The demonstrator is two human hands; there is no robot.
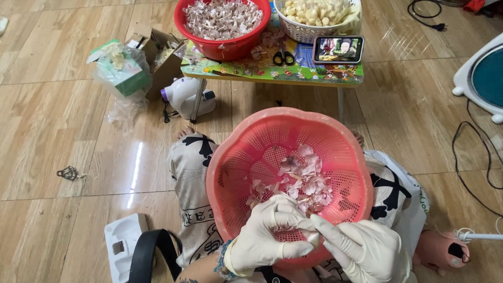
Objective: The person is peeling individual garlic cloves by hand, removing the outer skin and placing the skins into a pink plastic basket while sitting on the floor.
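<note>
The left hand (264, 236) and right hand (367, 250), both in white gloves, meet over the near rim of a pink perforated basket (230, 173) resting on the person's lap; their fingers pinch a garlic clove (306, 226) between them (mostly hidden by the gloves); loose garlic skins (304, 181) lie inside the basket; beyond, a low counter (272, 73) carries a red bowl (222, 50), a white basket (304, 31), scissors (283, 56) and a phone (338, 50) at its near edge.

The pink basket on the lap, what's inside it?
The pink basket holds loose papery garlic skins. The gloved left hand and right hand cover its near rim, hiding anything underneath.
</note>
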